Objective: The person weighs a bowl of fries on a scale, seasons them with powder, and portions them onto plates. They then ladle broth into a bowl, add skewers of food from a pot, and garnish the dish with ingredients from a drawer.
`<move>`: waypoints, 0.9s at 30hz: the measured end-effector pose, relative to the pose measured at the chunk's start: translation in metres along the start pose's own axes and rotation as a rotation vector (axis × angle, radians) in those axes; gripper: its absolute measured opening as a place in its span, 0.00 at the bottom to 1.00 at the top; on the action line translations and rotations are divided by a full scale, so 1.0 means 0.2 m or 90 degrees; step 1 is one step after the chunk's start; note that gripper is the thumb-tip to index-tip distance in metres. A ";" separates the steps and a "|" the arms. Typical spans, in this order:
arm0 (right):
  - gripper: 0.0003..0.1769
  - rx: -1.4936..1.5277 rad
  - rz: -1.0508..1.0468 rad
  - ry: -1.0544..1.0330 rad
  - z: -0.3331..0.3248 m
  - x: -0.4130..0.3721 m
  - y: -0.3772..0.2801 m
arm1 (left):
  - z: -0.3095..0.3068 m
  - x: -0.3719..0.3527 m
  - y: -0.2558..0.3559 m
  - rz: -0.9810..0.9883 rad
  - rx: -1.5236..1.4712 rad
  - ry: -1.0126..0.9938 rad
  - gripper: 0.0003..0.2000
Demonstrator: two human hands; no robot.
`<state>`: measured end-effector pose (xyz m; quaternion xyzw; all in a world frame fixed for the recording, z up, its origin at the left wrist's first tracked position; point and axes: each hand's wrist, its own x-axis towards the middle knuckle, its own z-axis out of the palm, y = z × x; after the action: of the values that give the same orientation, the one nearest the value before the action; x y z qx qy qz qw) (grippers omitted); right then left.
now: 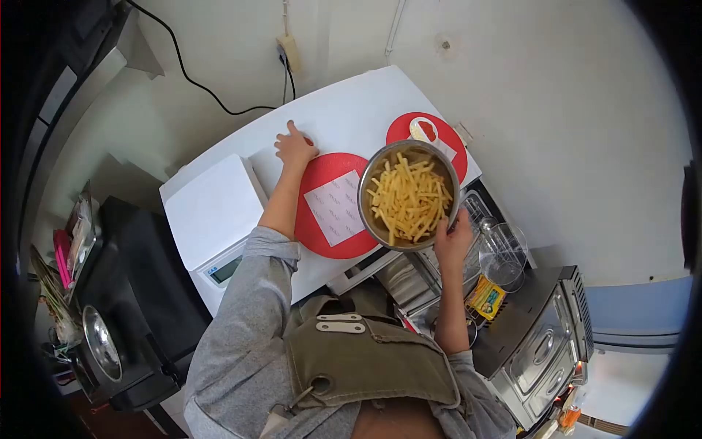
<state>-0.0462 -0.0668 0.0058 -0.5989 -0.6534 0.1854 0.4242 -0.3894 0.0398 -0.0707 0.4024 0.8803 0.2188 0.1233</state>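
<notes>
My right hand [453,238] grips the near rim of a metal bowl [369,219] full of pale yellow fries [409,197], held just above the white counter [351,110]. My left hand [294,146] rests flat on the counter at the far edge of a red round plate [314,219], fingers apart, holding nothing. A white paper sheet [333,208] lies on that plate. A second red plate [446,139], partly hidden behind the bowl, carries paper and a small white cup.
A white scale [212,212] with a display stands left of the plates. A clear plastic jug [504,252] and a steel fryer [545,344] sit at the right. A black appliance [139,293] with a metal lid is at the left. A cable [197,84] runs along the wall.
</notes>
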 end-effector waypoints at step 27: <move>0.08 -0.112 -0.185 -0.174 0.20 0.21 -0.26 | 0.07 -0.64 0.13 0.659 -0.239 -0.121 0.37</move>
<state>-0.1055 -0.0275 0.0360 -0.5027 -0.7979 0.1440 0.3000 -0.2839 -0.0387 -0.0644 0.7714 0.4987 0.3665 0.1482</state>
